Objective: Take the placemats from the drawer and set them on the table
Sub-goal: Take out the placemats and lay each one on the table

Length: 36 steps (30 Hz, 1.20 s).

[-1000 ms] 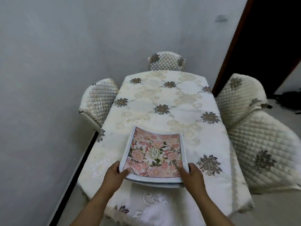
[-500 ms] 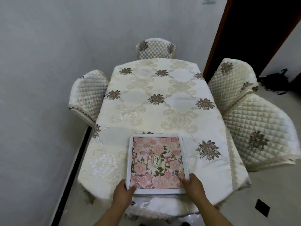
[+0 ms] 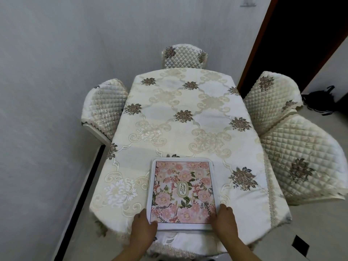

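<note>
A stack of placemats [image 3: 182, 191], white-edged with a pink flower print and an oval label, lies flat on the near end of the table [image 3: 188, 117], which wears a cream floral cloth. My left hand [image 3: 143, 228] holds the stack's near left corner with the thumb on top. At the near right corner, my right hand [image 3: 226, 221] grips the stack the same way. The fingers of both hands are hidden under the mats or behind the hands. No drawer is in view.
Quilted cream chairs ring the table: one at the left [image 3: 105, 108], one at the far end [image 3: 184, 56], two at the right [image 3: 269, 98] [image 3: 301, 159]. A wall runs close along the left. A dark doorway [image 3: 301, 34] and a black bag [image 3: 320, 102] are at the right.
The stack, held tilted above the table a second ago, has come down flat onto the cloth. Both hands stay on its near corners. The view has moved closer and looks more steeply down.
</note>
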Each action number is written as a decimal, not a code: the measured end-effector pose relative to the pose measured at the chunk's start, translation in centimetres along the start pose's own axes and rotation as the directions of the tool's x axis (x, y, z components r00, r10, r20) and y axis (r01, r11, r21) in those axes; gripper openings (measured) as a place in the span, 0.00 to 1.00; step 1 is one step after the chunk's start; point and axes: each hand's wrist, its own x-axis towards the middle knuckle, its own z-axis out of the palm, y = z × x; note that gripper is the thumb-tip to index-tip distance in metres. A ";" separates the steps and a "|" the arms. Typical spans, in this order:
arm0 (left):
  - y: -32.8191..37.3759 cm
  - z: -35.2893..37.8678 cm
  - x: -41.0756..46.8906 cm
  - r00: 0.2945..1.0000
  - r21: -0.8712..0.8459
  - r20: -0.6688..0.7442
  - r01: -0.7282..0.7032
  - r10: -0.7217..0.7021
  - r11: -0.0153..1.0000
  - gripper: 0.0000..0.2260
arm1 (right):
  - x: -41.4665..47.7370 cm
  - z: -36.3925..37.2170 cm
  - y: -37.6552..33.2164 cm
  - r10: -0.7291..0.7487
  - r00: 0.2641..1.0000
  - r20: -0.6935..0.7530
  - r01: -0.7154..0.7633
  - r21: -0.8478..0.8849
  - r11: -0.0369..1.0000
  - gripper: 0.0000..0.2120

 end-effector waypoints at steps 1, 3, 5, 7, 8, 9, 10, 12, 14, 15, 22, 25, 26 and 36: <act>0.1 0.0 0.0 1.000 0.009 -0.002 -0.008 0.008 1.000 0.16 | -0.1 0.1 -0.2 -0.002 1.000 -0.015 0.002 -0.004 1.000 0.15; 0.4 -0.3 -0.1 1.000 0.029 -0.011 -0.004 0.005 1.000 0.16 | -0.4 0.2 -0.5 -0.011 0.999 -0.045 0.009 -0.039 0.999 0.14; 0.4 -0.3 0.1 1.000 0.049 -0.020 0.001 0.000 0.999 0.16 | -0.6 0.2 -0.7 -0.015 0.997 -0.074 0.010 -0.065 0.998 0.13; 0.3 -0.4 0.3 1.000 0.062 -0.029 0.013 -0.011 0.998 0.15 | -0.6 0.0 -0.9 -0.018 0.995 -0.096 0.014 -0.046 0.999 0.14; 0.5 -0.5 0.3 0.999 0.060 -0.042 0.017 -0.014 0.998 0.15 | -0.6 -0.2 -0.9 -0.017 0.995 -0.099 0.014 -0.029 0.999 0.14; 0.5 -0.6 0.3 0.998 0.048 -0.061 0.017 -0.014 0.999 0.15 | -0.5 -0.4 -0.9 -0.012 0.995 -0.097 0.011 -0.007 1.000 0.14; 0.9 -0.7 0.2 0.997 0.011 -0.075 0.014 -0.013 1.000 0.15 | -0.5 -0.6 -0.9 -0.005 0.996 -0.090 0.008 0.028 1.000 0.13; 1.7 -1.3 -0.3 0.998 -0.109 -0.058 0.022 -0.029 0.994 0.09 | -0.5 -1.0 -0.8 0.017 0.999 -0.051 -0.012 0.089 0.996 0.09; 2.4 -1.9 -0.5 1.000 -0.148 -0.018 0.023 -0.026 0.989 0.04 | -0.6 -1.3 -0.7 0.026 1.000 -0.004 -0.026 0.098 0.995 0.08; 2.6 -2.1 -0.4 1.000 -0.153 -0.006 0.009 -0.010 0.988 0.04 | -0.7 -1.4 -0.6 0.030 1.000 0.004 -0.030 0.104 0.994 0.08; 6.5 -5.1 -0.3 0.986 -0.221 -0.055 -0.165 0.157 0.961 0.07 | -1.6 -5.7 -0.7 -0.018 0.975 -0.222 0.067 0.214 0.975 0.14; 9.6 -5.7 -0.5 0.979 -0.281 -0.078 -0.201 0.187 0.938 0.07 | -1.5 -8.2 -0.2 -0.019 0.943 -0.331 0.114 0.269 0.956 0.13; 10.6 -5.8 -0.8 0.977 -0.294 -0.089 -0.214 0.196 0.931 0.05 | -1.5 -9.1 0.1 -0.013 0.932 -0.362 0.126 0.289 0.949 0.12; 20.3 -2.4 -7.1 0.927 -0.336 -0.155 -0.374 0.341 0.864 0.11 | -1.6 -17.0 8.3 0.045 0.859 -0.510 0.189 0.398 0.898 0.12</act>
